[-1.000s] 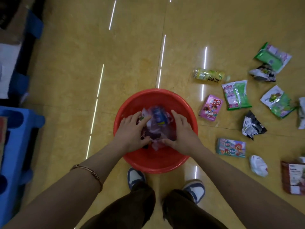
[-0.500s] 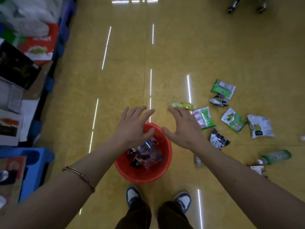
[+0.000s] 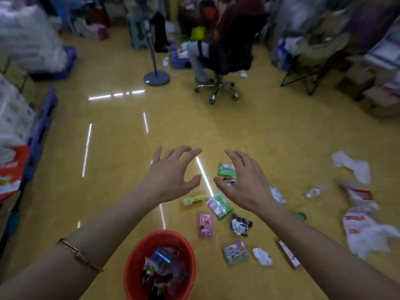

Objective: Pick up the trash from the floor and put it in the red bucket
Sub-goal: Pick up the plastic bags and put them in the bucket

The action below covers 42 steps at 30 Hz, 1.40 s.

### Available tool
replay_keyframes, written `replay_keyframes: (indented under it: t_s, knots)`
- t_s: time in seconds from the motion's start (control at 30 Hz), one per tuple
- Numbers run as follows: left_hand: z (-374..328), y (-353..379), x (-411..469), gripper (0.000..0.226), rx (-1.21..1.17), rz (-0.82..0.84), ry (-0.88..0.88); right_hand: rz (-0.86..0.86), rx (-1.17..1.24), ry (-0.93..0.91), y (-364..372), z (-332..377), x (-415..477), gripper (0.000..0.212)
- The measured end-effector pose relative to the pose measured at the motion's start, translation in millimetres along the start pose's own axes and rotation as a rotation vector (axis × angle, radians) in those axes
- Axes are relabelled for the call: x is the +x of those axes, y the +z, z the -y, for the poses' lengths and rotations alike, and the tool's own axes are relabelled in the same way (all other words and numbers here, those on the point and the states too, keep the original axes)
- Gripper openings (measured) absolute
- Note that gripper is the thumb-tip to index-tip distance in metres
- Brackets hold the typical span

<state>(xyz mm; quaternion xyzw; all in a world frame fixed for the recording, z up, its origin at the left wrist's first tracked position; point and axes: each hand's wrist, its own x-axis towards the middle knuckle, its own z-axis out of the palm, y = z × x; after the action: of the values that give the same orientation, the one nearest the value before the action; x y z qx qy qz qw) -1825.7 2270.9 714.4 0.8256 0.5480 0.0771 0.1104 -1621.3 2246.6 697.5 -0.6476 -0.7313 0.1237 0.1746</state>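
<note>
- Since the earlier frames, both hands had risen out of the red bucket (image 3: 138, 258) and the camera had tilted up, bringing the far end of the room into view.
- Left hand (image 3: 173, 176): raised over the yellow floor (image 3: 270, 131), fingers spread and slightly curled, holding nothing; a thin bracelet (image 3: 80, 255) circled the wrist.
- Right hand (image 3: 244, 182): raised beside the left, apart from it, fingers likewise spread and empty.
- Red bucket: stood on the floor at the lower centre, below and between the forearms, with a heap of crumpled wrappers (image 3: 164, 271) already inside.
- Trash on the floor, right of the bucket: a pink packet (image 3: 205, 225), a yellow packet (image 3: 193, 199), a green-and-white packet (image 3: 219, 205), a dark crumpled wrapper (image 3: 240, 224), a cartoon-printed packet (image 3: 236, 252), a white crumpled wad (image 3: 262, 256) and a flat brown pack (image 3: 289, 254).
- A second green packet (image 3: 225, 169) lay farther out, partly hidden by the right hand.
- White and red-printed plastic bags (image 3: 363, 226) lay well apart, near the right edge.
- Background, blurred: an office chair (image 3: 225, 61) on castors with a seated person, and a stand with a round base (image 3: 157, 78).
</note>
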Motion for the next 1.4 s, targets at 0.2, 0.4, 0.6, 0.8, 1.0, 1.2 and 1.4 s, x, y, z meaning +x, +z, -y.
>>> replay_keyframes:
  t_s: [0.2, 0.4, 0.6, 0.8, 1.0, 1.2, 1.4]
  knots:
    - [-60, -69, -11, 0.065, -0.004, -0.057, 0.229, -0.131, -0.074, 0.155, -98, 4, -53, 0.076]
    - [-147, -85, -18, 0.065, 0.002, -0.066, 0.438, -0.236, -0.176, 0.342, -171, -16, -127, 0.077]
    - [-237, -85, -21, 0.067, 0.033, -0.031, 0.628, -0.311, -0.191, 0.507, -224, -51, -191, 0.077]
    - [-332, -73, -13, 0.067, 0.042, -0.021, 0.734, -0.333, -0.189, 0.639, -268, -113, -251, 0.080]
    - [-437, -48, 0, 0.067, 0.073, 0.001, 0.773, -0.295, -0.239, 0.733, -318, -188, -316, 0.082]
    - [-533, -8, 3, 0.070, 0.071, 0.011, 0.805, -0.294, -0.265, 0.777, -349, -262, -373, 0.084]
    - [-591, 21, 11, 0.075, 0.106, 0.050, 0.837, -0.272, -0.258, 0.818, -363, -322, -406, 0.086]
